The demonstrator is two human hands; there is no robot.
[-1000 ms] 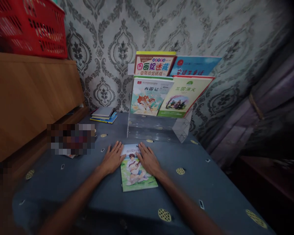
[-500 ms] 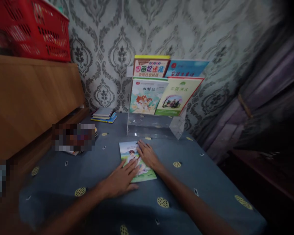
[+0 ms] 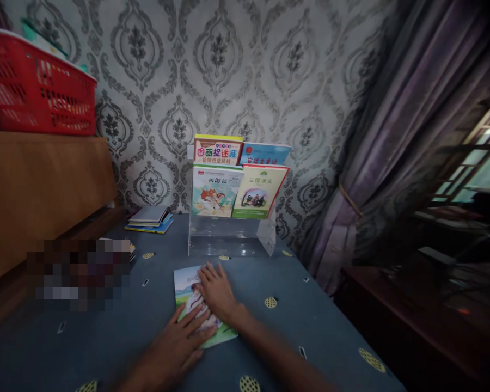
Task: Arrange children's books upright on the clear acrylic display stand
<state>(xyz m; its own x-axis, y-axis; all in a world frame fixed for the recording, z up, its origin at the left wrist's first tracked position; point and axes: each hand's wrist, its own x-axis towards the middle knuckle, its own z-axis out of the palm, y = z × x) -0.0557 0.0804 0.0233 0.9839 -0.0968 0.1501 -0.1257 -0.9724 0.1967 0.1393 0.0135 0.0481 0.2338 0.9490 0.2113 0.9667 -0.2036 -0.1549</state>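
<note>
A thin picture book [image 3: 183, 288] with a child drawn on its green and blue cover lies flat on the table's dark blue cloth [image 3: 310, 321]. Across its lower left part rests my left hand [image 3: 179, 340], fingers spread. My right hand [image 3: 218, 288] lies on the upper right of the cover, fingers stretched out, hiding part of the drawing. Behind the book stands a clear acrylic rack [image 3: 228, 245]. Its lower row holds a white-green book [image 3: 214, 193] and a pale green book [image 3: 257, 193]; a brown-yellow book [image 3: 218, 149] and a blue book [image 3: 269, 154] are above.
A small stack of books [image 3: 150, 219] sits at the back left, with a blurred-out pile [image 3: 81, 272] in front of it. A red basket [image 3: 41, 84] stands on the wooden cabinet [image 3: 44, 190]. A purple curtain [image 3: 363, 147] hangs at right, beside a dark side table [image 3: 367, 305].
The head view has tilted up and turned right, so everything sits lower and further left. My right hand has shifted slightly inward over the cover; both hands remain on the book.
</note>
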